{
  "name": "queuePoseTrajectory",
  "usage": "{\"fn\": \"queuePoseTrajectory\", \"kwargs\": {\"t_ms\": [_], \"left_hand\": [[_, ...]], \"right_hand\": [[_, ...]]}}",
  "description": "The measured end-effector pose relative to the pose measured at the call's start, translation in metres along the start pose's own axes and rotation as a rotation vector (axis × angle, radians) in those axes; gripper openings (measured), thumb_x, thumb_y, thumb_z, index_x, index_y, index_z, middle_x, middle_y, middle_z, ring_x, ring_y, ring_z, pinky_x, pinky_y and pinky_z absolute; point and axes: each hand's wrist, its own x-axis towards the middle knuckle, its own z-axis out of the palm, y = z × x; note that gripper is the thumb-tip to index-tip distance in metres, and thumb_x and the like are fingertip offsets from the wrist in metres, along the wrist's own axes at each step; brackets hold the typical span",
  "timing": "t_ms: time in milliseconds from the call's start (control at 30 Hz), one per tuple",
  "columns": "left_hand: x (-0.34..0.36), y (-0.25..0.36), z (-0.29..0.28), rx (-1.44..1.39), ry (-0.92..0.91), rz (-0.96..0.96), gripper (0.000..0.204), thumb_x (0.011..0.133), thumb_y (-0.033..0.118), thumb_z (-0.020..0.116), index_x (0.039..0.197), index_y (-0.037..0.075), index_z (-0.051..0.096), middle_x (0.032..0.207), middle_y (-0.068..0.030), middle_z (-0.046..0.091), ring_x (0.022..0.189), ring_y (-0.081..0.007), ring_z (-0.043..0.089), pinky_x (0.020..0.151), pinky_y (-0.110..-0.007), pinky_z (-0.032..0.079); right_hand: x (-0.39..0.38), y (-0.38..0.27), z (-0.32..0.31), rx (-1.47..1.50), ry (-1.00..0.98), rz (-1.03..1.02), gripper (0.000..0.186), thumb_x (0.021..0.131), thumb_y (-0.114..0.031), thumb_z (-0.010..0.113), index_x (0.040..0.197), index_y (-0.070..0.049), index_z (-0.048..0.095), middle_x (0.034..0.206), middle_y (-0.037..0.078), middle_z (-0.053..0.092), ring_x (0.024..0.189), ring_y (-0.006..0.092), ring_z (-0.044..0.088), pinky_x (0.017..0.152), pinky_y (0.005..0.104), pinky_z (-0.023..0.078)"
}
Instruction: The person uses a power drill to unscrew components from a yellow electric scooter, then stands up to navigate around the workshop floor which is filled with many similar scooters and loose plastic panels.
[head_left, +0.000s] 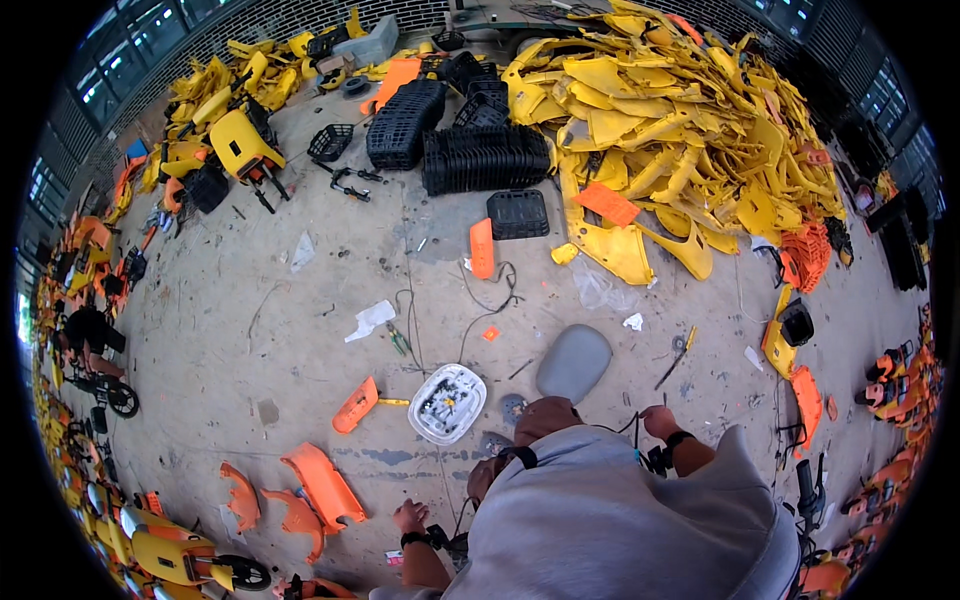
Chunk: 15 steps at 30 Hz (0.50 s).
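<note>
My left hand (410, 516) hangs at the lower middle over the floor, fingers apart and nothing in them. The nearest things to it are curved orange plastic panels (326, 487) on its left. My right hand (658, 421) is out to the right with its fingers curled. A thin black cord shows beside its fingertips; whether they grip it I cannot make out. Ahead of me a white basin (418, 417) holds small dark and yellow parts. A smooth grey rounded pad (575, 362) lies to its right, and an orange piece (355, 405) with a yellow-handled tool (393, 402) to its left.
A large heap of yellow plastic panels (680, 130) rises at the far right. Stacked black crates (485, 160) stand beside it. Pliers (399, 341), loose cables (500, 302) and a yellow-and-black tool (677, 357) lie on the floor. Yellow scooters (165, 548) line the left; another person (92, 330) is there.
</note>
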Motion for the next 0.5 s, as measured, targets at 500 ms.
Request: {"fn": "queuePoseTrajectory", "kwargs": {"t_ms": [500], "left_hand": [[0.016, 0.066, 0.018, -0.351, -0.150, 0.253, 0.025, 0.091, 0.019, 0.050, 0.107, 0.000, 0.051, 0.090, -0.0167, 0.061, 0.067, -0.0272, 0.059, 0.061, -0.036, 0.053]], "right_hand": [[0.073, -0.030, 0.034, 0.031, -0.279, -0.408, 0.030, 0.072, -0.017, 0.068, 0.101, -0.010, 0.072, 0.095, 0.008, 0.071, 0.086, 0.0230, 0.068, 0.082, 0.0319, 0.054]]}}
